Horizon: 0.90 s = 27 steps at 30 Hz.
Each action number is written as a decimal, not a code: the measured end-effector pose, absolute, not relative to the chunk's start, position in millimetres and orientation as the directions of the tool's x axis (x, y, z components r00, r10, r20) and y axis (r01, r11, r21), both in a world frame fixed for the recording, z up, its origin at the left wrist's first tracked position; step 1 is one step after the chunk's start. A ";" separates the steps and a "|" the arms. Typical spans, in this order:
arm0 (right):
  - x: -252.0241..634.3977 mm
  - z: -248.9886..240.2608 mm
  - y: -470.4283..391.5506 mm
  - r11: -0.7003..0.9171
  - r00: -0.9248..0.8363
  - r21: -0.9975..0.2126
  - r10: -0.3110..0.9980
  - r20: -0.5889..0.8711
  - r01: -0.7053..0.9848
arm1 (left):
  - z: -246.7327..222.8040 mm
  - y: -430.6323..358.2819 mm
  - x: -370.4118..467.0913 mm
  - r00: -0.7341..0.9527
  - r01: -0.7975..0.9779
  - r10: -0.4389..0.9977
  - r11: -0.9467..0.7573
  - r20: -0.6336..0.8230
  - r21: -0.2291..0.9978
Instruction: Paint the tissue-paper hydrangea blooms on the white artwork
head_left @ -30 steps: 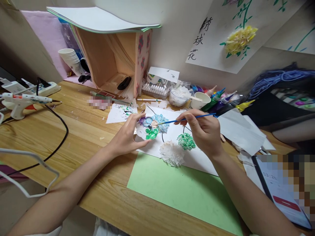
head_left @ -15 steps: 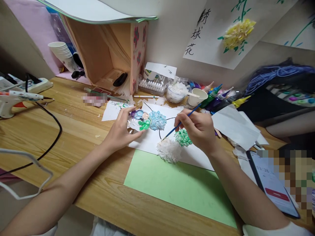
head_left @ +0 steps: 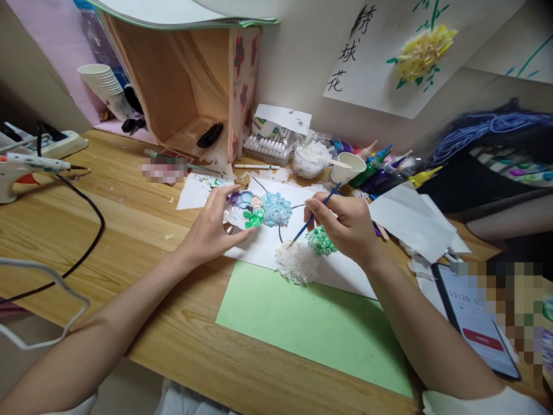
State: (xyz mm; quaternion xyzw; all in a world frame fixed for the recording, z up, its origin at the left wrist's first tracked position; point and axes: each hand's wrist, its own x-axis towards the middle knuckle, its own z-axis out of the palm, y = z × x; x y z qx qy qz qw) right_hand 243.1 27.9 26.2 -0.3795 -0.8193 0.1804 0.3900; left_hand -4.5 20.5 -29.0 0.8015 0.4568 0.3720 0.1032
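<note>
My left hand (head_left: 216, 225) grips a small clear paint palette (head_left: 235, 218) by its edge, thumb below and fingers above. Purple, blue, peach and green paint sits in its wells. My right hand (head_left: 343, 225) is closed around a thin blue paintbrush (head_left: 309, 221), whose tip touches the upper part of a white ruffled paper flower (head_left: 297, 264). Beside it, a green-and-white flower (head_left: 320, 241) is partly covered by my right hand. A light blue flower (head_left: 277, 208) lies just right of the palette. All three rest on a white sheet (head_left: 345, 272) with dark stem lines.
Under the white sheet lies green paper (head_left: 311, 331). Behind stand a bowl of paper scraps (head_left: 310, 161), a paper cup (head_left: 347, 168) and paint bottles (head_left: 380, 167). A glue gun (head_left: 26, 167) with a black cord is at left, a phone (head_left: 475, 323) at right.
The brush tip has shifted slightly right and up across the white flower. My left hand keeps the palette in about the same place. The view has tilted slightly.
</note>
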 end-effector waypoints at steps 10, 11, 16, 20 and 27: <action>246.5 29.8 28.3 0.656 -0.420 -0.574 0.755 0.504 0.490 | -28.5 20.9 -4.7 0.321 0.655 0.803 -0.571 0.502 0.494; 247.0 30.4 28.1 0.652 -0.406 -0.582 0.758 0.510 0.485 | -28.4 20.9 -4.8 0.321 0.656 0.803 -0.571 0.502 0.494; 246.3 30.2 28.1 0.670 -0.451 -0.566 0.742 0.495 0.481 | -28.3 20.4 -4.9 0.314 0.654 0.804 -0.569 0.506 0.498; 246.2 30.3 28.1 0.663 -0.442 -0.567 0.748 0.495 0.489 | -28.2 20.2 -4.8 0.313 0.657 0.804 -0.567 0.505 0.497; 246.1 28.2 29.5 0.676 -0.490 -0.556 0.735 0.468 0.483 | -28.0 20.0 -4.8 0.318 0.657 0.805 -0.568 0.501 0.495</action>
